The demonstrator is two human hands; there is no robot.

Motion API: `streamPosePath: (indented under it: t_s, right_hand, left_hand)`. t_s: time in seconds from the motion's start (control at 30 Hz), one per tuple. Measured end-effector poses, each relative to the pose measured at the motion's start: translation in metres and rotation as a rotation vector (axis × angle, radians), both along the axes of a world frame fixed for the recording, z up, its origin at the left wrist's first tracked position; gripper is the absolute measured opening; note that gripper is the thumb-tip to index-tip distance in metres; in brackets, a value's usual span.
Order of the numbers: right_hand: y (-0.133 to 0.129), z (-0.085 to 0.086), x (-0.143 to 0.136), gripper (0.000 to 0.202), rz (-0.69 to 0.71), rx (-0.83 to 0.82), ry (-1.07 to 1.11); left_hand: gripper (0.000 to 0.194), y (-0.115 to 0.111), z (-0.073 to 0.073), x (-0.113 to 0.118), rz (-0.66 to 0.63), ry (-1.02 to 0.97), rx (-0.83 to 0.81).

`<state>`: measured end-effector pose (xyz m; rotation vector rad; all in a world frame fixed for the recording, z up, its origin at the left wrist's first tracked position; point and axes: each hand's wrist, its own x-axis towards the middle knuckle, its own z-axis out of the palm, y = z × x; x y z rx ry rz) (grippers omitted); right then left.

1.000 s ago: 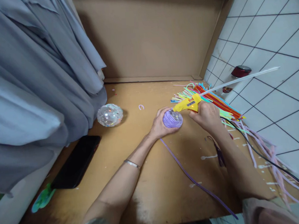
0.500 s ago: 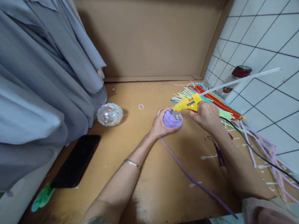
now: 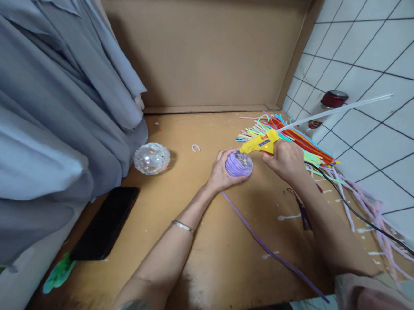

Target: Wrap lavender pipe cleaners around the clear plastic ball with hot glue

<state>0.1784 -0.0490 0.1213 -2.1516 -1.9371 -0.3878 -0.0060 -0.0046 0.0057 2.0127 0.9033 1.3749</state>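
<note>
In my left hand [image 3: 223, 172] is a ball wrapped in purple pipe cleaner [image 3: 237, 167], its clear upper right side still showing through. A loose purple pipe cleaner [image 3: 260, 242] trails from near that hand down to the table's front edge. My right hand [image 3: 286, 159] grips a yellow hot glue gun [image 3: 259, 143], whose nozzle meets the upper part of the ball. From the gun's back a long clear glue stick [image 3: 336, 110] sticks out to the right. Fingers of the right hand hide the handle and trigger.
A clear speckled ball [image 3: 152, 158] and a black phone [image 3: 105, 223] lie at left, by a grey curtain [image 3: 46, 115]. Several coloured pipe cleaners [image 3: 301, 140] lie at right near a red-lidded jar [image 3: 333, 99]. A black cord [image 3: 358, 217] crosses the right side. Cardboard [image 3: 205, 45] stands behind.
The glue stick's far end has shifted very slightly to the right. Both hands, the ball and the glue gun stay almost exactly where they were.
</note>
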Motion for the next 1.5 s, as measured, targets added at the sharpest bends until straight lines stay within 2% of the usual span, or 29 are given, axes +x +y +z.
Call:
streamPosePath:
  t_s: [0.73,1.3,1.5]
  right_hand:
    - [-0.0014,0.0045,0.0029,0.021,0.029,-0.053,-0.013]
    - [-0.0026,0.0082,-0.0028,0.027,-0.014,-0.141,-0.007]
    - [-0.0036,0.0073,0.0011,0.024,0.01,-0.093,-0.025]
  left_hand:
    - [0.086,0.0015,-0.0037,0.0003,0.006,0.014,0.04]
    - [0.086,0.0028,-0.0057,0.0001,0.007,0.008,0.072]
    - [0.085,0.0012,-0.0035,-0.0005,0.001,0.018,0.065]
